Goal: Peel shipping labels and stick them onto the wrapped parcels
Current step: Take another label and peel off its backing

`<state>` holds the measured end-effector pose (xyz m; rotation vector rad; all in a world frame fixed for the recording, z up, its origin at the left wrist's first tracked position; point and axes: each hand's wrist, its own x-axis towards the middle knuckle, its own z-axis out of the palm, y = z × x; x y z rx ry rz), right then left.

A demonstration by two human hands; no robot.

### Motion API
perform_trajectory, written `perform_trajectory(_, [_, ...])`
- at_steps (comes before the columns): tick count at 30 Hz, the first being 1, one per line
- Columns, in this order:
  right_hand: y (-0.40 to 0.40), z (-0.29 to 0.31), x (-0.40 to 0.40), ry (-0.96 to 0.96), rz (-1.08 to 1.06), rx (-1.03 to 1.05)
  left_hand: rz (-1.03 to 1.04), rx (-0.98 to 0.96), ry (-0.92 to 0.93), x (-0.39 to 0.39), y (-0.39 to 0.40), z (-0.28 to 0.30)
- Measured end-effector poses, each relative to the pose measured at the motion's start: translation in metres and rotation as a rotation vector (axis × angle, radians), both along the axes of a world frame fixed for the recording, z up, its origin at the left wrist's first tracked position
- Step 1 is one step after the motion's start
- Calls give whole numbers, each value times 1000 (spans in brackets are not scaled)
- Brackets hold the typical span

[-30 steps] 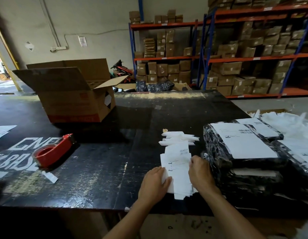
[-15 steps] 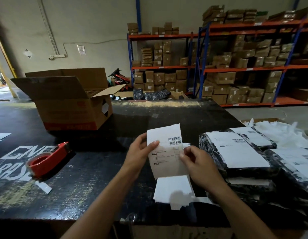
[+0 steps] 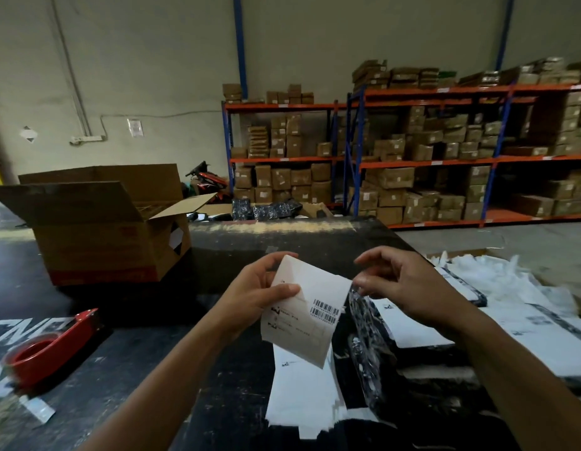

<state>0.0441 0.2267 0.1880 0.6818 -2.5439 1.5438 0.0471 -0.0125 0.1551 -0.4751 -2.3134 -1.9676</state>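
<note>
My left hand point(image 3: 255, 292) holds a white shipping label point(image 3: 307, 315) with two barcodes, lifted above the black table. My right hand point(image 3: 403, 286) pinches the label's upper right corner between thumb and fingertips. Under the label lies a stack of more white labels point(image 3: 302, 395) on the table's near edge. To the right sits a pile of parcels wrapped in black patterned plastic point(image 3: 369, 340); the top ones carry white labels point(image 3: 413, 330).
A red tape dispenser point(image 3: 46, 349) lies at the left on the black table point(image 3: 172, 362). An open cardboard box point(image 3: 100, 236) stands at the back left. Crumpled white backing papers point(image 3: 504, 281) pile up at the right. Shelves of cartons point(image 3: 413, 164) fill the background.
Both hands have lifted one label off the stack and raised it. The label has tilted, and my right hand has shifted to its upper right corner.
</note>
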Motion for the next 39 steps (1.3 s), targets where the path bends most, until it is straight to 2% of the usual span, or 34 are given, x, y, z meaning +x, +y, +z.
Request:
perform_trajectory(11, [-2,-1,5,-29,54,-18,-6,-107,-19,2,2,1])
perform_trajectory(15, [-7,-2,8,-78,114,-106,24,-146,-32,1,2,1])
perform_trajectory(17, [-10,-4,9,-100,116,-180,92,-186,-7,-1,4,2])
perform_trajectory(20, [-19,-9,10,-97,91,-285,357,-301,124,-3,15,2])
perform_trajectory(21, [-22,-11,10,-85,75,-306,409,-292,172,0,20,3])
perform_trajectory(23, [-28,-14,10,-60,40,-334,374,-234,227,8,31,4])
perform_trajectory(26, [-33,-17,10,-31,18,-364,227,-119,175,19,47,6])
perform_trajectory(29, [-35,-19,10,0,14,-355,171,-21,112,21,54,6])
perform_trajectory(39, [-32,-23,9,48,-6,-262,203,-27,145,20,51,5])
